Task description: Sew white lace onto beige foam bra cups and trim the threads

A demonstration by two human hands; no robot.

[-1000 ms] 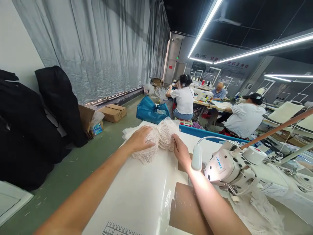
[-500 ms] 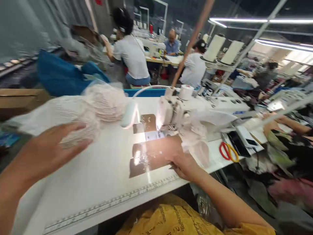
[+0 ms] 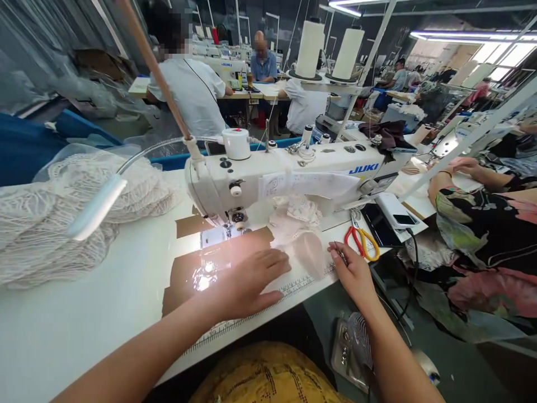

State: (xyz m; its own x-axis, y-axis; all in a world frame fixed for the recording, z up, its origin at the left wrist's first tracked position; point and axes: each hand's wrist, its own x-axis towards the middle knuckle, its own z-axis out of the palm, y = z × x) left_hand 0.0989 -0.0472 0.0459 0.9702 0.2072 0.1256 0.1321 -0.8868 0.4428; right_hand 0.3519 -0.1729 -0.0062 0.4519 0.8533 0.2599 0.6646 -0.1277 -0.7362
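Observation:
My left hand (image 3: 247, 282) lies flat and open on the white sewing table (image 3: 84, 313), fingers stretched toward a pale sheer fabric piece (image 3: 308, 252) below the needle of the white JUKI sewing machine (image 3: 285, 173). At the table's front edge my right hand (image 3: 352, 271) pinches a thin metal tool I cannot name, right beside that fabric. A heap of white lace pieces (image 3: 62, 218) rests at the left of the table, away from both hands.
Red and yellow scissors (image 3: 363, 243) and a dark phone (image 3: 377, 224) lie right of the machine. A gooseneck lamp (image 3: 98, 204) hangs over the lace. A co-worker's arm (image 3: 461, 168) is at the right; other people sew behind. A pedal (image 3: 352, 350) sits on the floor.
My left hand left the lace heap and came down flat in front of the needle. My right hand moved right along the table edge. The view swung right.

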